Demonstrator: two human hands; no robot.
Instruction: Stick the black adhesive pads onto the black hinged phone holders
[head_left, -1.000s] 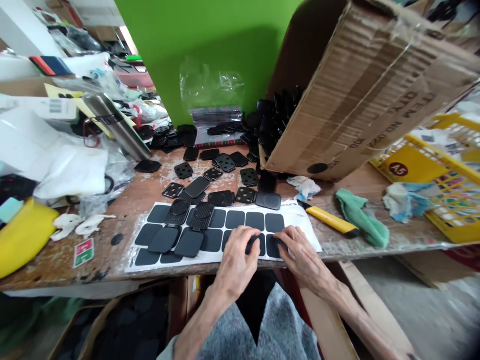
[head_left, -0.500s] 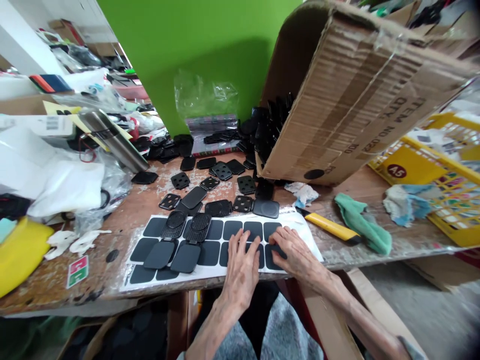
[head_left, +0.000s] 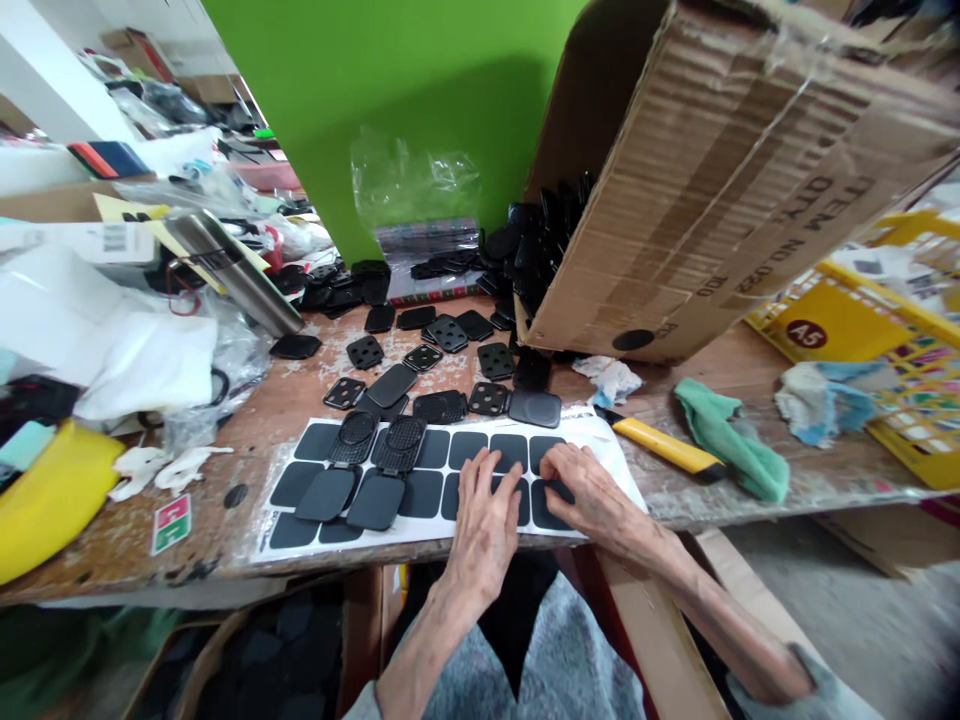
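Resting left hand (head_left: 486, 510), fingers slightly spread, on the white sheet (head_left: 609, 455) of black squares (head_left: 421, 494), lying on the counter (head_left: 292, 385); holding right hand (head_left: 592, 492) curled at the near right-end square (head_left: 546, 512), cannot tell if pinching. Best be pressing sheet flat, handling edges gently.

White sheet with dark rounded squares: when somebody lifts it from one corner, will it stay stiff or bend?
The white sheet will probably bend, since it looks thin and lies flat. The black pieces on its left part may slide if it tilts. The left hand and right hand over it could hinder lifting.
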